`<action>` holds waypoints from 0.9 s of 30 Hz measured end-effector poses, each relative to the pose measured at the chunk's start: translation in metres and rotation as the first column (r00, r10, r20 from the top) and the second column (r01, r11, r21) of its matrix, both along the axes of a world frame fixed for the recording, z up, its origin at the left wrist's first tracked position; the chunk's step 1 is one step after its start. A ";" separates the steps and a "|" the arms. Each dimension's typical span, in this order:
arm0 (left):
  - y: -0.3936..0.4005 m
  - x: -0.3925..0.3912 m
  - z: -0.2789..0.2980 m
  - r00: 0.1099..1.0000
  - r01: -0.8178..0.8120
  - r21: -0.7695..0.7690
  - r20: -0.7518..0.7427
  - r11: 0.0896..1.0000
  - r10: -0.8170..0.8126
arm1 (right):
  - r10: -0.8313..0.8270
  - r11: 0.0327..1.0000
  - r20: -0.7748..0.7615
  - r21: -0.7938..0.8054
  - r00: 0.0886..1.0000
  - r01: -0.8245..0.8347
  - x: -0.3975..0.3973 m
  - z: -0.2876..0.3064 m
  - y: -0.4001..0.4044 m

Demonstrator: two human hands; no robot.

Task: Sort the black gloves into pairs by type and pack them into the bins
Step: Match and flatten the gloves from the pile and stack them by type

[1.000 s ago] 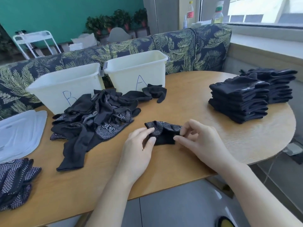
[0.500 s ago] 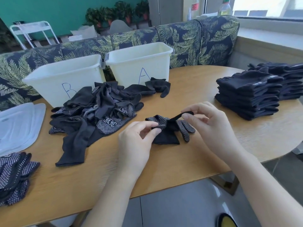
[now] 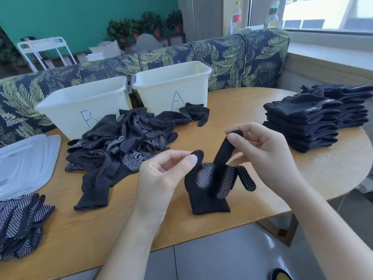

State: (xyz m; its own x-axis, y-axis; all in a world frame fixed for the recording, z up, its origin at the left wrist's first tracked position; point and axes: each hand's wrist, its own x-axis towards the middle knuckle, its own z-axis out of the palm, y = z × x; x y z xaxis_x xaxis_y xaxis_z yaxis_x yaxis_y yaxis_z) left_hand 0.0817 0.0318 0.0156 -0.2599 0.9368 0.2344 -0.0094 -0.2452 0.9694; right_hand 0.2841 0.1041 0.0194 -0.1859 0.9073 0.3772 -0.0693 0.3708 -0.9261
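Hands (image 3: 161, 176) (image 3: 260, 146) each pinch a fingertip of the limp, dotted knit glove (image 3: 207, 190).

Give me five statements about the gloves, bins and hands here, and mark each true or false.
1. Both hands pinch the same dotted glove: the left hand at one tip, the right hand at another. True.
2. The bin marked A stands to the left of the bin marked B. False: A is to the right of B.
3. A loose pile of gloves lies on the table in front of the bins. True.
4. The neat stacks of gloves sit inside bin A. False: they stand on the table at the right.
5. The held glove lies flat on the table. False: its fingertips are pulled up, and only the cuff is down near the tabletop.
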 end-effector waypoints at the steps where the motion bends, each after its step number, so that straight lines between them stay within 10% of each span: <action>1: -0.001 -0.001 0.002 1.000 0.015 -0.002 0.007 1.000 -0.015 | 0.009 1.000 -0.005 -0.006 1.000 -0.009 0.000 0.001 -0.001; 15: 0.011 -0.023 -0.014 0.872 -0.378 -0.116 -0.377 0.919 0.311 | 0.056 0.992 0.257 -0.120 0.965 -0.026 -0.012 -0.032 0.026; 27: -0.005 -0.039 -0.013 0.783 -0.422 -0.203 -0.573 0.883 0.243 | 0.002 0.999 0.481 0.042 0.877 -0.025 -0.009 -0.029 -0.008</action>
State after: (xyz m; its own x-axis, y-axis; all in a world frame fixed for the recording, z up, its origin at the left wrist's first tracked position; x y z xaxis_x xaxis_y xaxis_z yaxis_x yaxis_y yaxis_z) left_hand 0.0426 0.0267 0.0030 -0.4923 0.8583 0.1447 0.5389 0.1700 0.8251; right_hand 0.2747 0.0961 -0.0091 -0.3669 0.8876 0.2786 0.3750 0.4152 -0.8289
